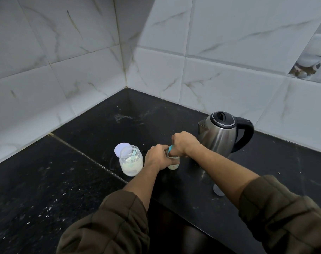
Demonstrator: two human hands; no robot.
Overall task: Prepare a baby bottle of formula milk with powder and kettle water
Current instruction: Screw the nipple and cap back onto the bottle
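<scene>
A small baby bottle (174, 164) with pale milky liquid stands on the black counter (64, 180). My left hand (157, 157) grips its body from the left. My right hand (183, 143) is curled over its top, gripping the teal collar (170, 148); the teat is hidden under it. Left of the bottle stands an open glass jar (131, 163) of white powder with a pale green scoop (133, 153) in it. The jar's pale lid (120, 149) lies flat behind it. A steel kettle (221, 133) with a black handle stands behind my right hand, lid closed.
Tiled walls meet in a corner behind the counter. A clear bottle cap (218, 190) lies near the counter's front edge under my right forearm. White powder specks are scattered over the counter. The counter edge drops off at the lower middle.
</scene>
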